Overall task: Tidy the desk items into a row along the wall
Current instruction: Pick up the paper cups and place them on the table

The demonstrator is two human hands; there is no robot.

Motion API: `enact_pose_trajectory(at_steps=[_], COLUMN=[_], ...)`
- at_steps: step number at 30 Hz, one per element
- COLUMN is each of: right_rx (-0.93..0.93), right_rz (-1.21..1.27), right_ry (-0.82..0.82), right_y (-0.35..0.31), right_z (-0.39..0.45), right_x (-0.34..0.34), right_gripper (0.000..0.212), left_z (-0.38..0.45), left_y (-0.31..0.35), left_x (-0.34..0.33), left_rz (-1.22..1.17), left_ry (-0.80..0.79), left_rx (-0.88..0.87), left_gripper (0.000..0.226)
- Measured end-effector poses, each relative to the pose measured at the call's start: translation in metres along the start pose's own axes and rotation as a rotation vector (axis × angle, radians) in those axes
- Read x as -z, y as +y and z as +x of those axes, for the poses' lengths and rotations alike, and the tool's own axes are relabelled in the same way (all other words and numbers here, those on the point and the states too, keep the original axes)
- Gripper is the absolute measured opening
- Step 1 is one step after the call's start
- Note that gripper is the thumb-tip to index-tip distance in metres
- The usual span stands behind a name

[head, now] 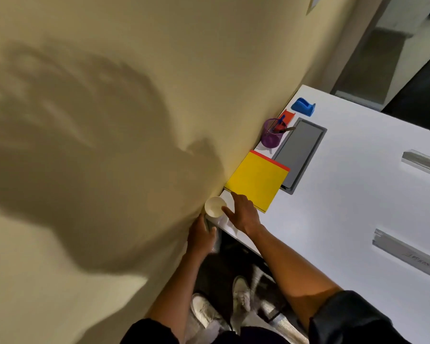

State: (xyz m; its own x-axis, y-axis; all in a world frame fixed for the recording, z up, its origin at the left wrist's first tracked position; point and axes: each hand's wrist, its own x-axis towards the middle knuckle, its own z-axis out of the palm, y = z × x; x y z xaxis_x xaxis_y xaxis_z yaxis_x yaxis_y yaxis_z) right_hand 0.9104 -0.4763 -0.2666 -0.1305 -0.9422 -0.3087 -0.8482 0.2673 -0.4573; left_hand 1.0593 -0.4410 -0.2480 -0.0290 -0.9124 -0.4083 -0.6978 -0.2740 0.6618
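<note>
A white paper cup [214, 206] stands at the near corner of the white desk [345, 194], against the beige wall [134, 95]. My right hand [243, 213] rests beside it with fingers apart, one fingertip on the cup's rim and another at the edge of a yellow folder [257, 181]. My left hand [201, 235] is curled at the desk corner just below the cup; what it grips is hidden. Farther along the wall stand a purple mesh pen holder [272, 135], an orange-red item [287, 116] and a blue tape dispenser [303, 106].
A grey cable-tray lid [301, 151] is set into the desk beside the folder. Two metal strips [422, 162] [407, 252] lie on the desk's right side. Below the desk edge are my shoes [209, 311] and a chair base on dark floor.
</note>
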Motion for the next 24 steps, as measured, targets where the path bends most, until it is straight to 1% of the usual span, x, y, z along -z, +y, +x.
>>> enact_pose_trajectory(at_steps=[4, 8, 10, 12, 17, 21, 24], right_rx=[-0.008, -0.052, -0.068, -0.074, -0.1, -0.106, -0.119], right_rz=[0.085, 0.223, 0.264, 0.285, 0.252, 0.213, 0.182], right_ry=[-0.028, -0.011, 0.01, 0.025, 0.056, 0.085, 0.08], right_y=[-0.002, -0.009, -0.012, -0.013, -0.007, -0.003, -0.002], right_z=[0.011, 0.023, 0.027, 0.031, 0.035, 0.037, 0.037], right_x=[-0.004, -0.007, -0.008, -0.008, -0.004, 0.002, 0.006], right_gripper=[0.062, 0.048, 0.038, 0.029, 0.021, 0.017, 0.018], left_z=[0.006, 0.016, 0.023, 0.027, 0.03, 0.032, 0.034], left_y=[0.007, 0.013, 0.017, 0.019, 0.022, 0.028, 0.03], left_x=[-0.002, -0.001, -0.002, -0.004, -0.012, -0.014, -0.017], left_rz=[-0.034, -0.06, -0.098, -0.126, -0.174, -0.184, -0.172], left_ry=[0.064, 0.166, 0.17, 0.138, 0.118, 0.076, 0.073], left_rx=[0.047, 0.085, 0.11, 0.131, 0.132, 0.132, 0.108], left_gripper=[0.056, 0.038, 0.029, 0.025, 0.027, 0.04, 0.043])
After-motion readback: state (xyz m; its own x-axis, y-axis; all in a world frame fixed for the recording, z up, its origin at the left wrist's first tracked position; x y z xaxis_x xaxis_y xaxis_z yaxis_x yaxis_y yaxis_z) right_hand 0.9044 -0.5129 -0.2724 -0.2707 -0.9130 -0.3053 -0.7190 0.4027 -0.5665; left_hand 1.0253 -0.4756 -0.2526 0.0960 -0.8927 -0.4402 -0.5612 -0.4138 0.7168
